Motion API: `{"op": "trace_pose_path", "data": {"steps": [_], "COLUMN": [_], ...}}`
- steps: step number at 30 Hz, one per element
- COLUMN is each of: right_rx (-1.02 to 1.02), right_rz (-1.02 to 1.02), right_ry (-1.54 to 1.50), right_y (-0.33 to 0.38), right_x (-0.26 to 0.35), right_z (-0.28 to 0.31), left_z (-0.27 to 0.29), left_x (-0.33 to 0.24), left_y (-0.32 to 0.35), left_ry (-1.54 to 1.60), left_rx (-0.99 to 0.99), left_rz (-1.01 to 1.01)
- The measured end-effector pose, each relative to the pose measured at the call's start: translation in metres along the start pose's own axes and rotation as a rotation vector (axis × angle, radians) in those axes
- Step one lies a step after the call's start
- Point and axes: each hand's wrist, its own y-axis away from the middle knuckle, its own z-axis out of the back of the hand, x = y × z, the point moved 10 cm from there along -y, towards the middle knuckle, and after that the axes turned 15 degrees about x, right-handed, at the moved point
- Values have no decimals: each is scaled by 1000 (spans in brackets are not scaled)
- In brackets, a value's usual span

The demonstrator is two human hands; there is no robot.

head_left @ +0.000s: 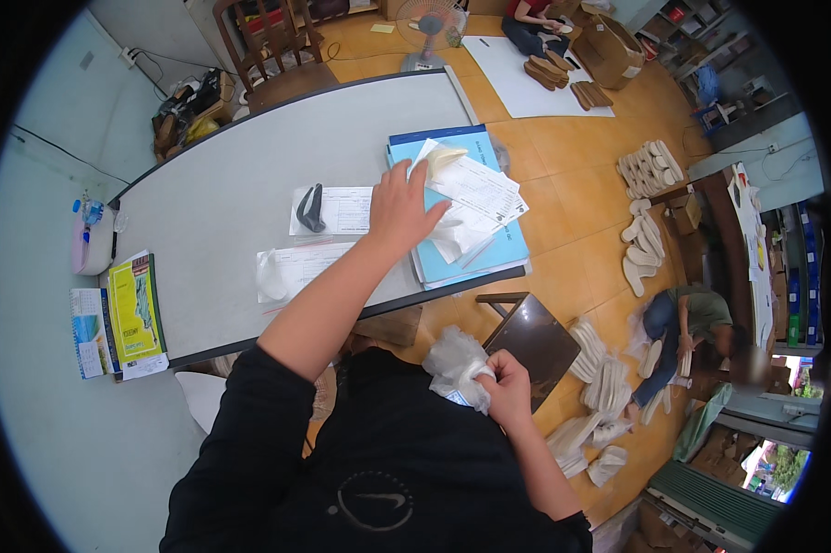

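My left hand (400, 208) reaches over the table with its fingers apart, at the left edge of a stack of blue folders (489, 241). Whether its fingertips touch the papers is hard to tell. On the folders lie printed slips (480, 192) in clear sleeves, with a cream-coloured piece (445, 160) and a white piece (450, 241) among them. Close to my body, my right hand (507, 387) is closed on a crumpled clear plastic bag (456, 358) with a bit of blue print. Left of my forearm, a slip (349, 210) carries a black curved piece (312, 210); another bagged slip (309, 267) holds something white.
The grey table (222, 212) bears yellow booklets (137, 309) at its left end. A dark stool (530, 350) stands beside the table. White soles (609, 382) lie in piles on the tiled floor, near a crouching person (692, 323). Another person (530, 23) sits farther off by a fan (429, 28).
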Motion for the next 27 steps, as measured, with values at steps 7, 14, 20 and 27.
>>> {"op": "trace_pose_path", "data": {"steps": [7,14,20,27], "right_rx": [-90,-75,-5,53], "right_rz": [-19,4,-5,6], "right_ry": [32,-27,-83,-107], "right_y": [19,9,-3,-15], "right_x": [-6,-11,-8,-2], "right_z": [19,22,12,-4], "left_z": [-50,9,123,83], "left_x": [59,158,236,195], "left_y": [-60,-10,72,152], "left_ry": [219,619,522,514], "left_rx": [303,107,-115,-77], "left_rz": [417,494,528,532]}}
